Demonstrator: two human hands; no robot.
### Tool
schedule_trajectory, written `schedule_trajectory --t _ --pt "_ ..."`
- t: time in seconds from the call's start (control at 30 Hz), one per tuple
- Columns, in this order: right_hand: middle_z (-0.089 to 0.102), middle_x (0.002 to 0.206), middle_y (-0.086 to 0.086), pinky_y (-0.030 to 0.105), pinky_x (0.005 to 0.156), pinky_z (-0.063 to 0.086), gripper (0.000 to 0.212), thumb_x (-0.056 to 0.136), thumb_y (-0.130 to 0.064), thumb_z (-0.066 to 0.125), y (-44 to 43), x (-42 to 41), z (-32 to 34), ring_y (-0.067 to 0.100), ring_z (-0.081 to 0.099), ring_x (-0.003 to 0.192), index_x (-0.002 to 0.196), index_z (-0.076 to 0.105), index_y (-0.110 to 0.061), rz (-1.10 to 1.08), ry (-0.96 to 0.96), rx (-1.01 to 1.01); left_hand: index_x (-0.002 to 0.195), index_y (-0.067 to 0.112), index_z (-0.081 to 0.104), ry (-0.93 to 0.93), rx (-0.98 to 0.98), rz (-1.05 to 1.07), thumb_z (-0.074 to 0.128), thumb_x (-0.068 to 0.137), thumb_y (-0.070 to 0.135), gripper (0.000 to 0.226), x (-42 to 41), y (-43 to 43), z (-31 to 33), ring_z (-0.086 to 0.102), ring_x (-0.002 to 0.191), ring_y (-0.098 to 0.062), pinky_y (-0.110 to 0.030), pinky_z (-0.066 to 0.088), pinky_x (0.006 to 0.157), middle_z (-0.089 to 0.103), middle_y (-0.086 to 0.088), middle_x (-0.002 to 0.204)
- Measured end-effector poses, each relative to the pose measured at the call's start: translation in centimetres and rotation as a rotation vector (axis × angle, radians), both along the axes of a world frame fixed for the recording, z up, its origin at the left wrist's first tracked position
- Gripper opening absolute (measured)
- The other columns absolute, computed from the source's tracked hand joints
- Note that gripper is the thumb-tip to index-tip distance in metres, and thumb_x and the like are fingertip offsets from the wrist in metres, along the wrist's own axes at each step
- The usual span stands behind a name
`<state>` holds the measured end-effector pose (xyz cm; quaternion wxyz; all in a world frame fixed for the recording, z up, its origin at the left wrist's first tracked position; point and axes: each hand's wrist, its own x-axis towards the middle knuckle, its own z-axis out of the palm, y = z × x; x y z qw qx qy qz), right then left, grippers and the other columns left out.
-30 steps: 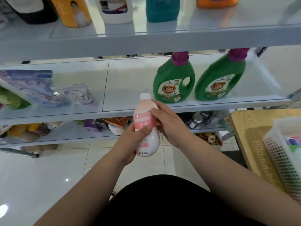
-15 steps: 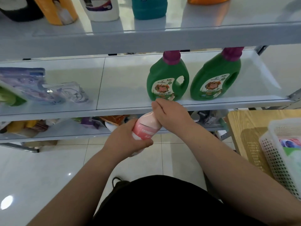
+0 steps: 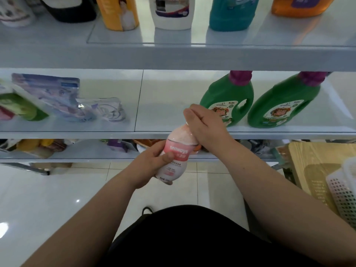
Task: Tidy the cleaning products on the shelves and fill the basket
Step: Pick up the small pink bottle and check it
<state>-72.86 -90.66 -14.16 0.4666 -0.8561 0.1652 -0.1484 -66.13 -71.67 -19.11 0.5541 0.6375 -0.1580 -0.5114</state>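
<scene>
While standing before the shelves, gripping the pink bottle point(image 3: 175, 157) dead centre with both hands: wrapping the left hand point(image 3: 154, 162) round the labelled belly, thumb pressing across the front, and closing the right hand point(image 3: 206, 128) over the neck and cap, fingers curled down round it. Holding it in the air, tilted, top leaning toward one o'clock, base toward seven, clear of shelf, table and basket alike. Not showing whether twisting that cap or merely steadying it.

Risking, by the look of it, a dribble if loosening the cap at this lean. Risking a slip as well, squeezing such a smooth, rounded body. Working just in front of the nearer green jug point(image 3: 227, 99) at one o'clock, so possibly knocking it when sliding the bottle onto the middle shelf point(image 3: 163, 105).

Turning to containers: catching only a corner of the white perforated basket point(image 3: 341, 191) at four o'clock, sitting on the wooden table point(image 3: 312, 157), contents cut off by the frame edge, so not guessing at any filling. Carrying two green jugs at one and two o'clock and a heap of pouches point(image 3: 57, 97) at ten on that middle shelf.
</scene>
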Motion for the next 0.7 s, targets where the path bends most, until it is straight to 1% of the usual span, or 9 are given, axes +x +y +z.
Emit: schedule_trajectory --t 0.07,0.13,0.17,0.23,0.33,0.47,0.53,0.6,0.7 --pt "0.047 0.065 -0.015 0.021 0.057 0.039 0.034 0.102 -0.036 0.059 1.0 1.1 -0.1 0.003 0.044 0.061 0.074 0.047 -0.021 -0.091 -0.007 0.317 0.129 0.023 0.059 0.05 -0.077 0.105 0.075 0.082 0.054 0.058 0.4 0.5 -0.6 0.073 0.095 -0.037 -0.057 0.061 0.07 0.07 -0.015 0.116" --pt "0.06 0.084 -0.01 0.017 0.061 0.047 0.017 0.098 -0.037 0.064 2.0 1.9 -1.0 0.005 0.056 0.072 0.094 0.057 -0.022 -0.066 0.112 0.458 0.13 0.024 0.059 0.123 -0.141 0.189 0.065 0.089 0.046 0.047 1.2 1.0 -1.2 0.072 0.098 -0.036 -0.062 0.059 0.076 0.07 -0.013 0.119" --pt "0.066 0.095 -0.007 0.02 0.066 0.052 0.019 0.095 -0.041 0.067 2.6 2.1 -1.6 0.009 0.063 0.082 0.104 0.058 -0.026 -0.04 0.176 0.513 0.133 0.024 0.058 0.159 -0.171 0.206 0.064 0.089 0.045 0.05 1.8 1.2 -1.4 0.071 0.101 -0.037 -0.062 0.059 0.077 0.07 -0.012 0.122" --pt "0.07 0.113 -0.005 0.035 0.087 0.059 0.04 0.081 -0.056 0.074 3.9 2.8 -3.2 0.017 0.069 0.105 0.113 0.059 -0.037 -0.058 0.205 0.616 0.139 0.023 0.055 0.184 -0.195 0.212 0.06 0.092 0.041 0.051 3.4 1.6 -1.7 0.069 0.11 -0.039 -0.062 0.057 0.081 0.068 -0.012 0.128" --pt "0.067 0.125 -0.009 0.049 0.099 0.056 0.06 0.067 -0.065 0.075 5.3 4.2 -4.6 0.018 0.065 0.118 0.12 0.054 -0.049 -0.107 0.181 0.626 0.142 0.026 0.053 0.163 -0.167 0.233 0.05 0.1 0.03 0.042 5.6 2.2 -2.5 0.066 0.117 -0.039 -0.064 0.056 0.086 0.067 -0.009 0.133" --pt "0.063 0.125 -0.007 0.049 0.093 0.059 0.081 0.062 -0.061 0.079 6.8 6.1 -4.6 0.017 0.064 0.115 0.133 0.046 -0.04 -0.155 0.216 0.569 0.143 0.029 0.054 0.136 -0.17 0.227 0.05 0.105 0.02 0.039 7.8 3.1 -4.1 0.064 0.122 -0.035 -0.062 0.052 0.096 0.066 -0.005 0.135" --pt "0.063 0.123 -0.006 0.049 0.088 0.061 0.08 0.064 -0.055 0.083 7.5 6.8 -4.9 0.018 0.064 0.113 0.132 0.045 -0.037 -0.181 0.216 0.558 0.143 0.024 0.055 0.179 -0.186 0.236 0.057 0.1 0.019 0.043 8.9 3.5 -4.6 0.063 0.123 -0.038 -0.064 0.049 0.1 0.065 -0.009 0.137" --pt "0.062 0.121 -0.005 0.05 0.084 0.062 0.069 0.074 -0.042 0.086 8.2 7.5 -5.4 0.019 0.064 0.111 0.13 0.047 -0.033 -0.217 0.204 0.563 0.138 0.018 0.059 0.197 -0.182 0.272 0.056 0.1 0.014 0.038 9.9 3.8 -4.9 0.063 0.121 -0.04 -0.064 0.049 0.1 0.066 -0.012 0.133" --pt "0.062 0.118 -0.005 0.045 0.083 0.063 0.06 0.08 -0.031 0.086 8.7 8.1 -5.9 0.017 0.064 0.107 0.125 0.047 -0.031 -0.294 0.174 0.553 0.126 0.019 0.067 0.131 -0.085 0.286 0.048 0.099 0.006 0.035 11.2 3.7 -5.2 0.066 0.116 -0.032 -0.052 0.056 0.095 0.07 -0.011 0.125"
